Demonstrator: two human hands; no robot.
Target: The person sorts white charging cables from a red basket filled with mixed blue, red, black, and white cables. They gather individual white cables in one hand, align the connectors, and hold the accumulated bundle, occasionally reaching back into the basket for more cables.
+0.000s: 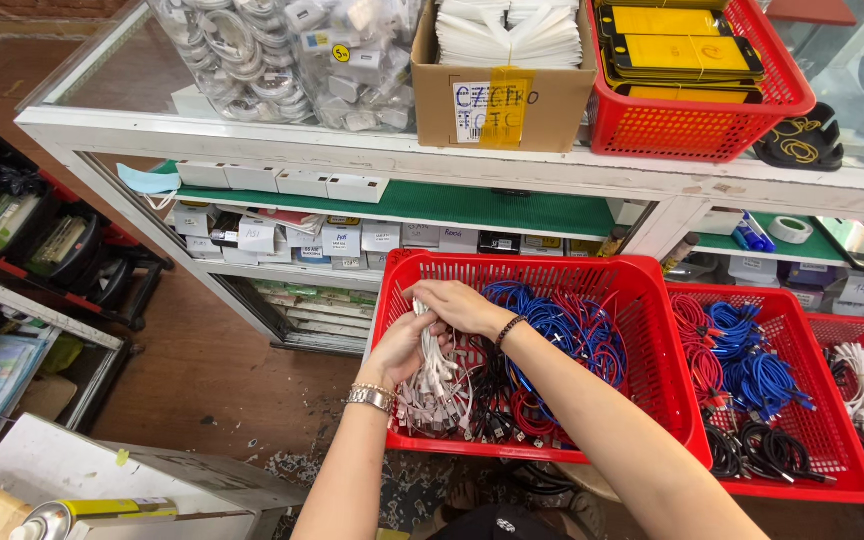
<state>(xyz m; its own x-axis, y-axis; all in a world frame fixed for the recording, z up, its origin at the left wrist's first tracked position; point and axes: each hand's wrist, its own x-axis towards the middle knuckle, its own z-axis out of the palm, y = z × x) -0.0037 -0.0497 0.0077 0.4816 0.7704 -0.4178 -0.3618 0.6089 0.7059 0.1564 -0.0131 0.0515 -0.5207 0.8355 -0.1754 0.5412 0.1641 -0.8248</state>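
Both hands met over the near red basket (652, 330): left hand (402, 350) gripped a bundle of white cables (434, 385), right hand (460, 303) closed on the top of that same bundle. Left of them, a brown floor (232, 370) and cluttered black racks (42, 240). Blue cables (562, 320) lay beside the white ones. Further right, a second red basket (812, 400) held more cables; glass-topped white shelving (352, 150) ran behind with a cardboard box (502, 100)

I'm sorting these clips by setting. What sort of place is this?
Probably a phone-accessory shop: red baskets of bundled cables, a glass display counter, bagged chargers. Both hands grip white cables.
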